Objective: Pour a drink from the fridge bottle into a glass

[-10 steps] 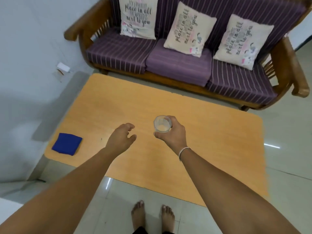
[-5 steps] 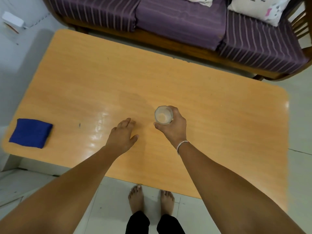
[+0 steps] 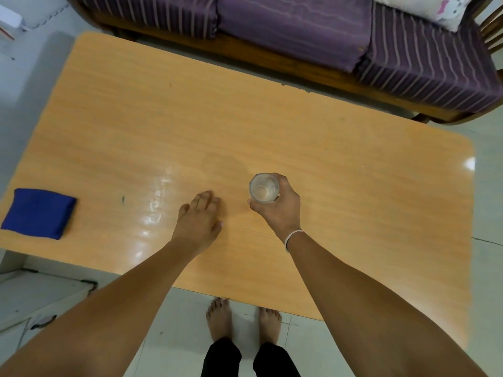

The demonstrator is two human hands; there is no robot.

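Observation:
A small clear glass (image 3: 264,188), seen from above, looks empty and is upright over the middle of the wooden table (image 3: 353,186). My right hand (image 3: 280,210) is wrapped around its side. Whether the glass rests on the tabletop I cannot tell. My left hand (image 3: 200,221) lies flat, palm down, fingers spread a little, just left of the glass and holds nothing. No bottle is in view.
A folded blue cloth (image 3: 38,212) lies at the table's near left corner. A purple striped sofa (image 3: 299,31) with a wooden frame runs along the far side. My bare feet (image 3: 242,319) stand at the table's near edge. A white wall is at left.
The view has tilted down and closer to the table. My left hand has flattened and lowered toward the tabletop. My right hand keeps its hold on the glass.

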